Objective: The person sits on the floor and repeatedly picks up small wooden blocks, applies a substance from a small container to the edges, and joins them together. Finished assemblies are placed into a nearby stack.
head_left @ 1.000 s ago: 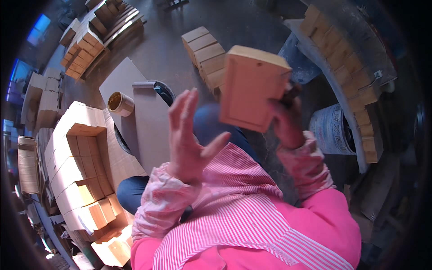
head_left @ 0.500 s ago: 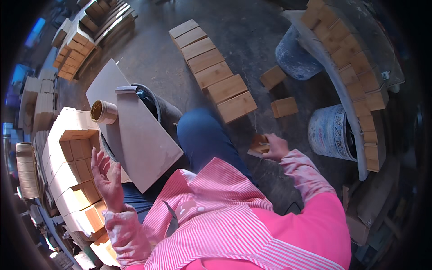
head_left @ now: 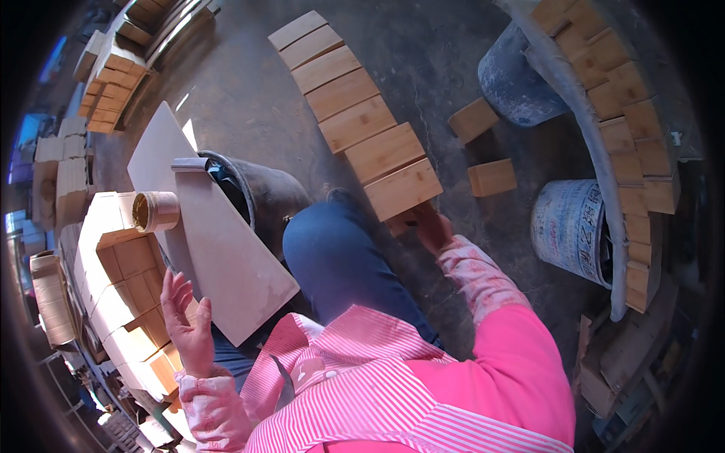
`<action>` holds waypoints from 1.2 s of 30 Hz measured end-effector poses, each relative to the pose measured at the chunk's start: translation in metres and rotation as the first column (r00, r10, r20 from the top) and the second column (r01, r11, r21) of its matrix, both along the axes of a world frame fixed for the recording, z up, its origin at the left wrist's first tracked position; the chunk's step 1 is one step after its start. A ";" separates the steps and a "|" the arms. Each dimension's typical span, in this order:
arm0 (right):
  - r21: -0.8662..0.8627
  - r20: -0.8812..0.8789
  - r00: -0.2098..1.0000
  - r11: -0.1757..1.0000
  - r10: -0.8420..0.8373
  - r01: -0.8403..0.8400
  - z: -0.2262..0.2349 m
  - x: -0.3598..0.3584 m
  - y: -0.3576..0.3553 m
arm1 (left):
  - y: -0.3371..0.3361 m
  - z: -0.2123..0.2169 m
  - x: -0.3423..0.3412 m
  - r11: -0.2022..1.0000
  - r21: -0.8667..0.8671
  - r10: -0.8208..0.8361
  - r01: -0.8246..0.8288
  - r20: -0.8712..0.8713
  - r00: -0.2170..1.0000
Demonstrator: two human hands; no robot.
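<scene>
My right hand [head_left: 433, 229] is closed on a small wooden block [head_left: 400, 222] at the near end of a row of wooden blocks [head_left: 402, 186] on the floor. Most of the held block is hidden behind the end of the row and my fingers. My left hand [head_left: 189, 323] is raised and empty, its fingers apart, beside a stack of wooden blocks [head_left: 124, 260] at my left. Between my left hand and my knee, a pale flat board [head_left: 234, 257] lies slanted over a dark bucket [head_left: 272, 189]. A small tub [head_left: 156, 211] with a yellowish-brown inside stands at the board's left edge.
Two loose wooden blocks, one [head_left: 473, 121] farther and one [head_left: 492, 177] nearer, lie right of the row. Beyond them stand a blue-grey bucket [head_left: 517, 79] and a white printed bucket [head_left: 566, 226], under a curved ledge [head_left: 604, 151] carrying stacked blocks. More blocks [head_left: 117, 87] are piled far left.
My right hand has moved left and forward with the wooden block, from open floor to the near end of the row. My left hand stays raised, slightly lower in view.
</scene>
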State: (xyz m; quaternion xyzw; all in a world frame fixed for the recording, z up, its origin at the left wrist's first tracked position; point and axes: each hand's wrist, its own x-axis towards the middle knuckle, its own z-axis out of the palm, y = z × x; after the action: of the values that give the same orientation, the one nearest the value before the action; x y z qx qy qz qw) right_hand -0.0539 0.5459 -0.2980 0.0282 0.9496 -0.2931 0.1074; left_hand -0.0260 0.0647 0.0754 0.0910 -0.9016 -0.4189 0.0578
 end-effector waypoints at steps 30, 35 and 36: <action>0.218 -0.377 0.901 0.966 0.215 -0.140 0.195 -0.157 0.006 | 0.243 -0.096 -0.228 0.181 -0.102 -0.678 0.978 0.708 0.199; 0.334 -0.344 0.904 0.933 0.254 -0.135 0.201 -0.159 0.004 | 0.241 -0.105 -0.222 0.207 -0.149 -0.697 0.967 0.671 0.253; 0.352 -0.337 0.905 0.926 0.259 -0.134 0.202 -0.159 0.004 | 0.241 -0.106 -0.221 0.215 -0.163 -0.701 0.963 0.661 0.268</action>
State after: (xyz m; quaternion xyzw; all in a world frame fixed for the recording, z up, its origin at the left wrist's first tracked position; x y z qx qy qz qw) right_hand -0.2131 0.5495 -0.0960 -0.1089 0.9850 -0.1225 -0.0541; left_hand -0.2466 0.3053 -0.0302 -0.3558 -0.8538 -0.0677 -0.3739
